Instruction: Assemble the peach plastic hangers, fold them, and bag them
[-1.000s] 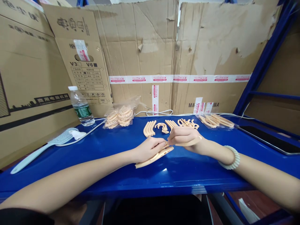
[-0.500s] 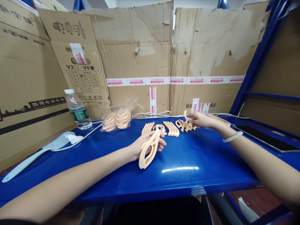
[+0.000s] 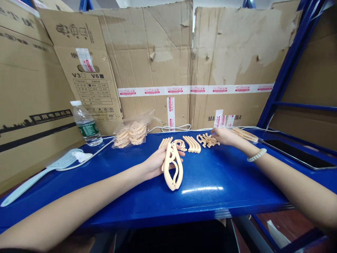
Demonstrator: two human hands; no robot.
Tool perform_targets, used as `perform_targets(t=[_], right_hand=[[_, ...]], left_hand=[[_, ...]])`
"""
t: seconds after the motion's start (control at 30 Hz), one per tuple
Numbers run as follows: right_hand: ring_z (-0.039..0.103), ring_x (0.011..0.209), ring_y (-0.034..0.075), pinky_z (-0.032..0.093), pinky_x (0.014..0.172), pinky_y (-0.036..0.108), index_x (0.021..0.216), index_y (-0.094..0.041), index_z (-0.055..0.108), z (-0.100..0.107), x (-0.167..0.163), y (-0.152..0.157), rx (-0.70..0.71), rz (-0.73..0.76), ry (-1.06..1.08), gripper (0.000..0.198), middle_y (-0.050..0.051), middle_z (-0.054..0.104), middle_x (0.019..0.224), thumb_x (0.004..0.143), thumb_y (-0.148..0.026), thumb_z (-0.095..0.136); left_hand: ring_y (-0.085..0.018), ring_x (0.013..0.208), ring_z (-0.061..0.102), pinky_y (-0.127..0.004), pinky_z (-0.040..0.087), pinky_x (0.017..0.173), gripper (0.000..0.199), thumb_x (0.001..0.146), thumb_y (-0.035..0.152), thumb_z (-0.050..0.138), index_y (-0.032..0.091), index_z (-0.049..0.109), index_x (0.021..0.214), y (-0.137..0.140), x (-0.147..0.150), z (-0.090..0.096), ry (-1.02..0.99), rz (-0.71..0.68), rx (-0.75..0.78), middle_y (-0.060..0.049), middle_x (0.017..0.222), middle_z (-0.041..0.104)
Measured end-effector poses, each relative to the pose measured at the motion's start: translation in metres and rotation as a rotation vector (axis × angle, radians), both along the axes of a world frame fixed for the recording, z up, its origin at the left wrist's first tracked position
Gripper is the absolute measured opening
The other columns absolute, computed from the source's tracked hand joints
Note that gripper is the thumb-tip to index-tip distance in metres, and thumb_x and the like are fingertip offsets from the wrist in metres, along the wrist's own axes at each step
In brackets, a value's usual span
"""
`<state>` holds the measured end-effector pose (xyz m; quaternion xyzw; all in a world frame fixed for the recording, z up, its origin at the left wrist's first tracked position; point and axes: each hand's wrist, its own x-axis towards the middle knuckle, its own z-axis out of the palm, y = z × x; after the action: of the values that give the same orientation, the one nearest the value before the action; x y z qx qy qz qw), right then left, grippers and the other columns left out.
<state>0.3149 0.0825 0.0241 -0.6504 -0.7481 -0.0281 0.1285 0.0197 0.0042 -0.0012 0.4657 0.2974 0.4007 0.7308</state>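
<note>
1. I have the left hand (image 3: 156, 163) gripping a cream folded frame (image 3: 166, 170) over the middle of the counter (image 3: 223, 186).
2. My right hand (image 3: 223, 136) is far right, beside small curved pieces (image 3: 207, 140); from my end I can't tell whether its grip holds one.

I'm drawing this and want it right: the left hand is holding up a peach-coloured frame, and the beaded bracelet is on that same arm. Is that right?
Not quite: the bracelet is on the wrong arm. The head view shows it by the right hand. The left hand does hold up the peach-coloured frame.
</note>
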Motion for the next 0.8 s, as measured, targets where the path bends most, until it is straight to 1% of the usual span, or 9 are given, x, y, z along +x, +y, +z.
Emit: perform_targets(t=[0.1,0.17,0.23,0.33,0.47,0.53,0.6,0.67,0.8], right_hand=[[0.062,0.073,0.021,0.043,0.065,0.028,0.110,-0.013,0.059,0.006,-0.024,-0.028,0.140,0.166,0.035,0.027,0.009,0.067,0.077,0.089,-0.027,0.049],[0.058,0.072,0.018,0.044,0.066,0.028,0.106,-0.016,0.057,0.009,-0.048,-0.057,0.255,0.499,0.111,0.022,0.005,0.063,0.078,0.088,-0.028,0.052],[0.056,0.087,0.019,0.045,0.077,0.031,0.102,-0.019,0.058,0.008,-0.073,-0.085,0.267,0.868,0.084,0.016,0.007,0.061,0.095,0.089,-0.026,0.053],[0.051,0.091,0.019,0.044,0.080,0.032,0.101,-0.018,0.060,-0.001,-0.099,-0.114,0.238,1.119,-0.046,0.018,0.009,0.057,0.099,0.092,-0.028,0.050],[0.049,0.084,0.018,0.043,0.078,0.031,0.094,-0.017,0.062,-0.017,-0.109,-0.118,0.335,1.130,-0.147,0.025,0.009,0.057,0.092,0.097,-0.028,0.040],[0.049,0.085,0.018,0.042,0.079,0.031,0.094,-0.017,0.061,-0.023,-0.108,-0.114,0.373,1.104,-0.148,0.025,0.008,0.057,0.092,0.097,-0.030,0.041],[0.048,0.085,0.018,0.042,0.079,0.032,0.093,-0.017,0.061,-0.026,-0.107,-0.109,0.409,1.069,-0.163,0.023,0.008,0.057,0.091,0.096,-0.030,0.042],[0.048,0.084,0.019,0.041,0.078,0.033,0.092,-0.016,0.060,-0.028,-0.105,-0.106,0.440,1.017,-0.187,0.022,0.009,0.056,0.091,0.096,-0.028,0.042],[0.045,0.093,0.024,0.038,0.080,0.038,0.096,-0.015,0.059,-0.027,-0.101,-0.101,0.485,0.912,-0.263,0.017,0.013,0.055,0.098,0.092,-0.023,0.045]], left_hand=[[-0.017,0.068,0.065,-0.027,0.052,0.061,0.014,0.078,0.012,0.061,0.015,0.062,0.092,0.000,0.000,-0.001,-0.011,-0.007,0.006,-0.007,0.085,0.068],[-0.016,0.067,0.064,-0.026,0.052,0.060,0.016,0.078,0.012,0.061,0.015,0.063,0.094,0.001,0.001,-0.002,-0.016,-0.007,0.019,-0.007,0.084,0.068],[-0.014,0.065,0.063,-0.027,0.052,0.061,0.020,0.078,0.011,0.060,0.016,0.065,0.097,0.000,0.001,-0.002,-0.008,0.006,0.020,-0.006,0.082,0.067],[-0.013,0.063,0.062,-0.027,0.052,0.062,0.028,0.079,0.008,0.057,0.016,0.065,0.104,-0.001,0.002,-0.002,0.007,0.048,0.006,-0.005,0.079,0.067],[-0.014,0.065,0.063,-0.025,0.051,0.060,0.027,0.085,0.010,0.050,0.016,0.064,0.108,-0.002,0.002,0.000,0.005,0.085,-0.019,-0.006,0.079,0.067],[-0.015,0.067,0.064,-0.026,0.052,0.062,0.025,0.091,0.021,0.045,0.014,0.064,0.106,-0.003,0.002,0.002,-0.015,0.080,-0.050,-0.008,0.082,0.068],[-0.018,0.071,0.064,-0.029,0.052,0.064,0.036,0.094,0.038,0.041,0.011,0.064,0.103,-0.004,0.002,0.001,-0.019,0.070,-0.062,-0.012,0.087,0.068],[-0.020,0.074,0.065,-0.032,0.053,0.067,0.042,0.092,0.046,0.044,0.010,0.063,0.102,-0.006,0.002,-0.001,0.011,0.057,-0.012,-0.014,0.092,0.068],[-0.019,0.077,0.064,-0.032,0.052,0.072,0.029,0.084,0.034,0.059,0.013,0.060,0.104,-0.011,0.003,-0.008,0.116,0.077,0.184,-0.008,0.086,0.067]])
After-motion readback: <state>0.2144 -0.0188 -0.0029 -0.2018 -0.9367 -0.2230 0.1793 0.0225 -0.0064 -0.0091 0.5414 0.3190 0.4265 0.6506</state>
